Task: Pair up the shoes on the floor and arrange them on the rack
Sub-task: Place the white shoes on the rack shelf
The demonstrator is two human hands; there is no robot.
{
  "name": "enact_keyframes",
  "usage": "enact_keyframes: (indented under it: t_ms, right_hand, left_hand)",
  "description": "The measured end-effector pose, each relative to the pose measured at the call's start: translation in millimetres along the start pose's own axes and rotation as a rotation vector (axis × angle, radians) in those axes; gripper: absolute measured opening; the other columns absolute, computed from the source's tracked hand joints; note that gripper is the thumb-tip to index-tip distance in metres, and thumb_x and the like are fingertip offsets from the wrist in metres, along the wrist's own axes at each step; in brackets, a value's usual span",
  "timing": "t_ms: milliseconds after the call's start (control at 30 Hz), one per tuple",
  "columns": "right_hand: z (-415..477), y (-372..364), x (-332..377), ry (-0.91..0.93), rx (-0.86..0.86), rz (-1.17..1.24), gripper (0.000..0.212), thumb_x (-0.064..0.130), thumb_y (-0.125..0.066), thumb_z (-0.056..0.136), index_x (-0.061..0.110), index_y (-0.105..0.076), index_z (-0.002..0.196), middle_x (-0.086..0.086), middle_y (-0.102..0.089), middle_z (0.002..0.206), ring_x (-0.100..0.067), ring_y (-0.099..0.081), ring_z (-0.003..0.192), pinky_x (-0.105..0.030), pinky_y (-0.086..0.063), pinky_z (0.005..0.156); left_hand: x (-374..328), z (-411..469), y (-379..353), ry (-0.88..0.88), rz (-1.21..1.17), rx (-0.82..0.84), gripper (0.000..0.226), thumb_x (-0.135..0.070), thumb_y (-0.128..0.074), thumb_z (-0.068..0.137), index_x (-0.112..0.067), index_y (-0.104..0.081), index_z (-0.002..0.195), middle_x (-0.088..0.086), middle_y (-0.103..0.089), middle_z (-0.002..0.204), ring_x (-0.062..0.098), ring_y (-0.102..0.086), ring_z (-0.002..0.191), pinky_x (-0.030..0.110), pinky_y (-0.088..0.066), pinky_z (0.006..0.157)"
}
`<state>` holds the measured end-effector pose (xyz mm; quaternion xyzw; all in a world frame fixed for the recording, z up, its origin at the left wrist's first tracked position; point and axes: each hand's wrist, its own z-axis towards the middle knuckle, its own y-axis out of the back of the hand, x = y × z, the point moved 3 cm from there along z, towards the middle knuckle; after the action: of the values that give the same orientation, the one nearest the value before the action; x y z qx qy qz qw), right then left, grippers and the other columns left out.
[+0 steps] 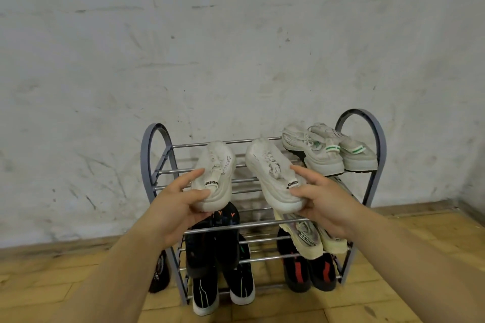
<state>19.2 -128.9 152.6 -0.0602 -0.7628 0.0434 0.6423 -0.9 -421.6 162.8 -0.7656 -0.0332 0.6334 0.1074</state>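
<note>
My left hand (173, 207) curls round the heel of one white sneaker (215, 173), thumb up by the pull tab. My right hand (325, 204) grips the heel of its mate (273, 170) the same way. I hold both toes-forward over the top shelf of the rack (147, 160), so they can land side by side, left of the green-striped pair (328, 149) already parked there. Black pairs (223, 252) and a cream pair (304, 236) fill the lower shelves. A dark item (158, 275) lies on the floor beside the rack, possibly another shoe, but it's too blurred to say.
</note>
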Motion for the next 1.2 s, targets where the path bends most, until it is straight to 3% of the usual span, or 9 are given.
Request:
enact_keyframes:
  t_ms: [100,233,400,567,633,733,833,967,1200]
  right_hand:
    - [-13,12,9,-0.021,0.098,0.027,0.06,-0.003,-0.066,0.085,0.027,-0.064,0.137,-0.006,-0.072,0.128,-0.03,-0.07,0.115,-0.049,-0.056,0.098]
    - [-42,39,24,-0.073,0.337,-0.033,0.057,0.002,-0.069,0.071,0.025,-0.075,0.123,-0.007,-0.072,0.127,-0.022,-0.072,0.102,-0.034,-0.06,0.074]
    - [-57,67,20,-0.176,0.381,-0.112,0.066,0.007,-0.082,0.051,0.023,-0.079,0.115,-0.012,-0.071,0.129,-0.027,-0.073,0.101,-0.039,-0.059,0.081]
    - [-54,66,18,-0.268,0.426,-0.117,0.072,0.007,-0.08,0.055,0.014,-0.071,0.125,-0.017,-0.069,0.131,-0.032,-0.067,0.106,-0.04,-0.059,0.08]
    - [-49,53,9,-0.301,0.429,-0.178,0.068,0.007,-0.079,0.058,0.017,-0.073,0.125,-0.017,-0.069,0.131,-0.032,-0.066,0.11,-0.039,-0.057,0.082]
    - [-38,28,-11,-0.334,0.402,-0.236,0.054,0.0,-0.07,0.082,0.017,-0.068,0.133,-0.015,-0.071,0.128,-0.029,-0.069,0.108,-0.04,-0.058,0.085]
    - [-22,5,-28,-0.3,0.324,-0.214,0.043,0.002,-0.062,0.094,0.02,-0.066,0.132,-0.011,-0.073,0.126,-0.029,-0.069,0.116,-0.046,-0.055,0.099]
    - [5,-33,-56,-0.231,0.222,-0.152,0.043,0.002,-0.066,0.094,0.024,-0.065,0.131,-0.007,-0.074,0.125,-0.025,-0.072,0.112,-0.041,-0.06,0.088]
    - [63,-122,-96,-0.113,0.116,0.045,0.055,0.001,-0.074,0.09,0.024,-0.058,0.138,-0.009,-0.069,0.126,-0.028,-0.071,0.111,-0.05,-0.057,0.098]
  left_hand:
    - [-17,-28,7,-0.037,0.047,0.084,0.052,0.0,-0.073,0.086,-0.028,-0.07,0.13,0.017,-0.074,0.122,0.031,-0.075,0.102,0.048,-0.059,0.088]
    - [-42,-81,36,-0.12,0.15,0.16,0.068,-0.021,-0.086,0.054,-0.029,-0.076,0.121,0.008,-0.075,0.12,0.027,-0.075,0.092,0.043,-0.062,0.072]
    - [-35,-111,77,0.038,0.184,0.216,0.072,-0.017,-0.089,0.052,-0.021,-0.075,0.122,0.017,-0.069,0.133,0.04,-0.07,0.109,0.044,-0.062,0.077]
    - [-20,-121,84,0.181,0.227,0.251,0.088,-0.025,-0.104,0.037,-0.02,-0.076,0.12,0.017,-0.069,0.133,0.039,-0.07,0.113,0.043,-0.063,0.078]
    - [-15,-119,85,0.195,0.263,0.241,0.091,-0.03,-0.104,0.033,-0.024,-0.077,0.12,0.013,-0.07,0.133,0.037,-0.068,0.118,0.048,-0.061,0.087]
    - [-12,-113,85,0.196,0.29,0.229,0.091,-0.033,-0.104,0.03,-0.028,-0.077,0.118,0.011,-0.072,0.13,0.034,-0.069,0.114,0.051,-0.057,0.093]
    - [-13,-106,82,0.198,0.322,0.21,0.075,-0.025,-0.096,0.041,-0.032,-0.079,0.113,0.008,-0.075,0.124,0.028,-0.072,0.103,0.045,-0.061,0.083]
    - [-7,-92,80,0.247,0.426,0.175,0.061,-0.025,-0.087,0.049,-0.035,-0.08,0.109,0.007,-0.075,0.12,0.027,-0.074,0.095,0.041,-0.062,0.074]
    - [11,-66,70,0.408,0.65,0.25,0.038,-0.007,-0.077,0.085,-0.035,-0.079,0.11,0.006,-0.059,0.137,0.032,-0.064,0.118,0.043,-0.064,0.08]
